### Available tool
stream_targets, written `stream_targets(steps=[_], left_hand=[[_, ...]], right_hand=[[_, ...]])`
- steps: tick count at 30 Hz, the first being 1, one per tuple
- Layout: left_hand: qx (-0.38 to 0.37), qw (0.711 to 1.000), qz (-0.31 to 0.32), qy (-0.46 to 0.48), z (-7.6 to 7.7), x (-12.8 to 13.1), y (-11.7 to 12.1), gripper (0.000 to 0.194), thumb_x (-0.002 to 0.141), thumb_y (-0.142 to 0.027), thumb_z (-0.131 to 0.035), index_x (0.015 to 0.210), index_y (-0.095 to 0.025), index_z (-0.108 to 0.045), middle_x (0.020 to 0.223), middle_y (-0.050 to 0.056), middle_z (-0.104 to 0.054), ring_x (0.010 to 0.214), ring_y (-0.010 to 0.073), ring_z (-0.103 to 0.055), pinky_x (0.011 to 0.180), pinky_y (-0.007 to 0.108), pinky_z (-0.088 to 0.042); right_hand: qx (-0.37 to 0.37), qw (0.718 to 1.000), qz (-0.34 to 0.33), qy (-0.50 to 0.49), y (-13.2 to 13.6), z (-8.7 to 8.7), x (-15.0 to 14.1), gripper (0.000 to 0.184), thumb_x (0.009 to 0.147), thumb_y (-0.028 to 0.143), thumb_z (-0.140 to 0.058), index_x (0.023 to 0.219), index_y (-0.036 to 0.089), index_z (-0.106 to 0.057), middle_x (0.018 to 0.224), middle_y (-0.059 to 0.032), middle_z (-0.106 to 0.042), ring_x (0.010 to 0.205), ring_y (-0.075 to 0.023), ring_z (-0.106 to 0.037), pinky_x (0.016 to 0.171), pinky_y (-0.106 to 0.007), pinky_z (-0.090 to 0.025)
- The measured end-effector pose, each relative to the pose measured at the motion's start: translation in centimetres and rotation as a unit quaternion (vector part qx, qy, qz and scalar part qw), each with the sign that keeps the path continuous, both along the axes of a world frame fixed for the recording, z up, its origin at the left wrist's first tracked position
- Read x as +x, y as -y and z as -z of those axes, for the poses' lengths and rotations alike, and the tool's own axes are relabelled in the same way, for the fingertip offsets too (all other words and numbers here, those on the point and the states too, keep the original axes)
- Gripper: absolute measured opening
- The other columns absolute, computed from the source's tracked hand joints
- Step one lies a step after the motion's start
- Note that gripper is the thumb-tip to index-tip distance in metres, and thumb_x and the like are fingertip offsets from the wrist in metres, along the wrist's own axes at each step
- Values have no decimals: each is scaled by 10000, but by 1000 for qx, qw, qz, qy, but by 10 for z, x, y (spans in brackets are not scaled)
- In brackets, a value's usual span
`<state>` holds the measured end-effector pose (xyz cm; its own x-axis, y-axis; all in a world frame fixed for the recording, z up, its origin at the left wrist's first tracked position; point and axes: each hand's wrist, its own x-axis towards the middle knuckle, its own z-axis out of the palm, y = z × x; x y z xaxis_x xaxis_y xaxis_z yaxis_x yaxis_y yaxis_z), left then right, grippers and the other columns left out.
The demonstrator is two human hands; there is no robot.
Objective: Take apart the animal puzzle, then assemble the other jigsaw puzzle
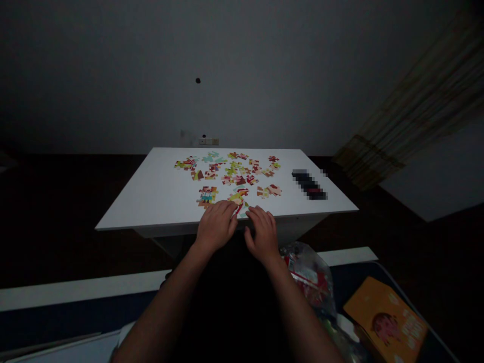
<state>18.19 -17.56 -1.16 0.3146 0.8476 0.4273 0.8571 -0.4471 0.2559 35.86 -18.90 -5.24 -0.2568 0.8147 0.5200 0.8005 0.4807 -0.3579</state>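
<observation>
Jigsaw puzzle pieces with colourful cartoon prints lie on a white table. A few joined pieces (239, 195) sit at the near edge, between and just beyond my hands. My left hand (216, 227) bends over their left side, fingers close together on a puzzle piece at the table edge; its grip is partly hidden. To the right, my right hand (263, 233) has its fingers apart and thumb away from them, its index fingertip at the pieces' right edge. Another joined section (206, 195) with a cartoon figure lies just beyond my left hand.
More loose pieces (234, 169) spread over the middle of the white table (139, 194). A blurred-out dark object (309, 185) lies at the table's right. Below right are a clear plastic bag (312, 277) and an orange box (387, 317) on a dark blue seat.
</observation>
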Motion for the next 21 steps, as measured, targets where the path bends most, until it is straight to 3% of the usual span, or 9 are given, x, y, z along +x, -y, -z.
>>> stream_targets(steps=[7,21], left_hand=[[17,999,-24,-42,-3,4,1,410,933,-245,-434,1336,-288,-496,1427,32,-460,1296,250,-408,1065,452,-351],[15,999,-31,-36,-1,6,0,414,926,-243,-446,1335,-276,-499,1407,32,-485,1283,254,-413,1056,462,-350]], right_hand=[[27,999,10,-17,-4,11,-5,441,832,186,-480,1273,208,-490,1374,-85,-506,1347,-257,-363,1140,-525,-188],[42,999,19,0,-5,13,-5,442,826,184,-497,1267,209,-503,1361,-95,-514,1329,-270,-383,1123,-537,-216]])
